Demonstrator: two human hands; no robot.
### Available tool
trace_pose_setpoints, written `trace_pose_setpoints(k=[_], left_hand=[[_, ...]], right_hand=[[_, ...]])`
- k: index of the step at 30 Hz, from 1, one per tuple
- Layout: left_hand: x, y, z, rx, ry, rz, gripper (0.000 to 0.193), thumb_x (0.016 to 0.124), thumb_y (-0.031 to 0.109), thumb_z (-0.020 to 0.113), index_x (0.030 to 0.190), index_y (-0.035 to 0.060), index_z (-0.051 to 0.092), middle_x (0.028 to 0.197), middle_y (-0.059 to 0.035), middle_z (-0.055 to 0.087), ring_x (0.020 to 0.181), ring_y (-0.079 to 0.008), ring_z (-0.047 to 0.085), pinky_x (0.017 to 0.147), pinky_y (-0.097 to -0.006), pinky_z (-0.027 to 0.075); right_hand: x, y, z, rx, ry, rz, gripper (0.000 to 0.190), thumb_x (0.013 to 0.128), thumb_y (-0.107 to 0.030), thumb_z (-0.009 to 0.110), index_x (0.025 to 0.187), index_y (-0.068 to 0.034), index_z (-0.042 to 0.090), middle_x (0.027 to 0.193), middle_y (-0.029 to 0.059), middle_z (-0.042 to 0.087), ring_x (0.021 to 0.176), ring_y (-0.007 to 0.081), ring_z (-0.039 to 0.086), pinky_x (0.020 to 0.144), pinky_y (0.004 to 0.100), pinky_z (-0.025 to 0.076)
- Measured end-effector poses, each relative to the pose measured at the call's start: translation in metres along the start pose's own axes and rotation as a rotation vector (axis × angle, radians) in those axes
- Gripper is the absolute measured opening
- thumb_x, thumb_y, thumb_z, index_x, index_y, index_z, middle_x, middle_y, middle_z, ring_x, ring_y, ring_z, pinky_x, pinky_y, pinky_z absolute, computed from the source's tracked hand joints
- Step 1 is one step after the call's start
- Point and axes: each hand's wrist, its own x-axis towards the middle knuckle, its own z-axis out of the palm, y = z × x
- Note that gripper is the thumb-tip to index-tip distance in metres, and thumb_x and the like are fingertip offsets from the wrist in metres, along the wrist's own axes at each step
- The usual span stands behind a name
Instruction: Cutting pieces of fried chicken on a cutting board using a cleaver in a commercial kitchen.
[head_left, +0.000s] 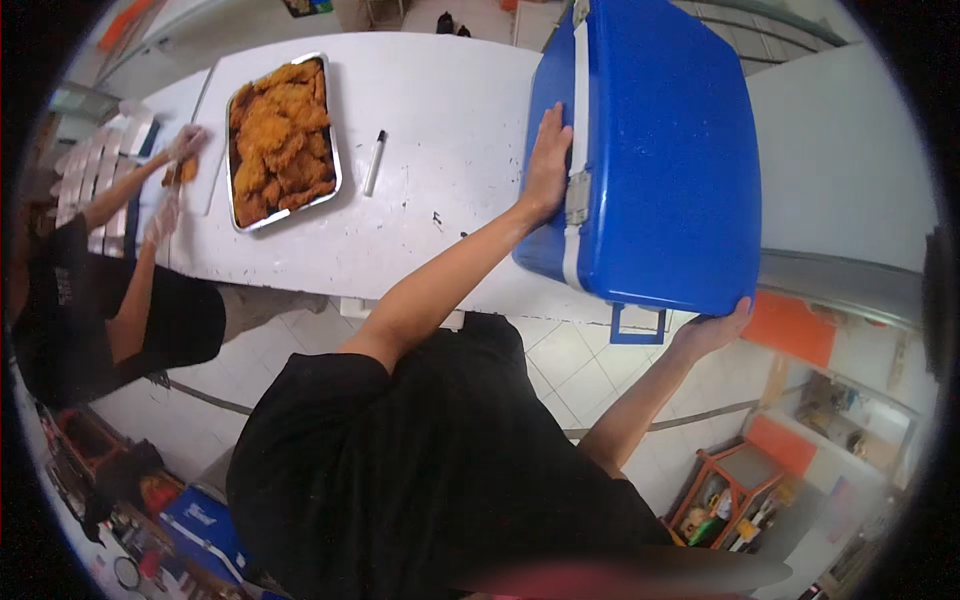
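A large blue cooler box (675, 150) with a white rim strip and a grey latch (577, 199) stands on the right part of the white table (420, 240). My left hand (549, 165) lies flat against its near left side, fingers extended, beside the latch. At the lower right corner of the cooler, my right hand (712, 330) supports the edge from below, its fingers partly hidden. A blue handle (637, 324) hangs from the cooler's near end. Left of the cooler, a marker pen with a black cap (373, 166) lies on the table.
A metal tray (337, 169) heaped with breaded fried pieces (277, 139) sits left of the marker. Farther left, a co-worker's gloved hands (176, 180) handle a fried piece on a white board, near several boxes (97, 176). Another blue cooler (202, 532) stands behind, on the lower left.
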Motion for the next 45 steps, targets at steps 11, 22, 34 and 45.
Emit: trace_pose_setpoints(k=[11, 22, 34, 45], left_hand=[[0.016, -0.006, -0.033, 0.256, -0.014, 0.063, 0.049, 0.091, 0.033, 0.044, 0.126, -0.0017, 0.046, 0.133, -0.0234, 0.041, 0.127, -0.0335, 0.034, 0.106, -0.0382, 0.025], [-0.024, -0.097, -0.274, 1.343, 0.445, -0.189, 0.023, 0.088, 0.012, 0.042, 0.104, -0.0022, 0.052, 0.1, -0.0225, 0.052, 0.093, -0.0394, 0.053, 0.076, -0.047, 0.047], [-0.034, 0.179, -0.011, 0.482, -0.39, 0.396, 0.027, 0.083, 0.006, 0.06, 0.109, 0.0024, 0.06, 0.096, -0.0082, 0.065, 0.088, -0.0163, 0.061, 0.082, -0.0297, 0.048], [0.003, 0.125, 0.122, 1.137, -0.453, 0.882, 0.014, 0.067, 0.017, 0.062, 0.076, 0.0073, 0.067, 0.072, -0.0145, 0.065, 0.075, -0.0314, 0.065, 0.055, -0.0445, 0.05]], right_hand=[[-0.01, -0.022, 0.014, -0.347, 0.051, -0.158, 0.055, 0.09, -0.035, 0.053, 0.12, 0.009, 0.043, 0.119, 0.0203, 0.048, 0.106, 0.0273, 0.05, 0.091, 0.0374, 0.04], [-0.161, -0.049, 0.003, -0.454, -0.015, -0.525, 0.036, 0.082, 0.002, 0.054, 0.115, 0.002, 0.042, 0.115, 0.0134, 0.046, 0.108, 0.0218, 0.046, 0.09, 0.0381, 0.04], [-0.186, -0.078, 0.021, -0.316, -0.403, -0.687, 0.019, 0.071, 0.005, 0.061, 0.086, -0.002, 0.052, 0.081, 0.0115, 0.057, 0.072, 0.0254, 0.056, 0.064, 0.0324, 0.045], [-0.153, -0.067, 0.017, 0.203, -0.86, -0.599, 0.011, 0.079, 0.001, 0.054, 0.089, 0.0, 0.05, 0.08, 0.0144, 0.054, 0.069, 0.0229, 0.052, 0.058, 0.0311, 0.045]])
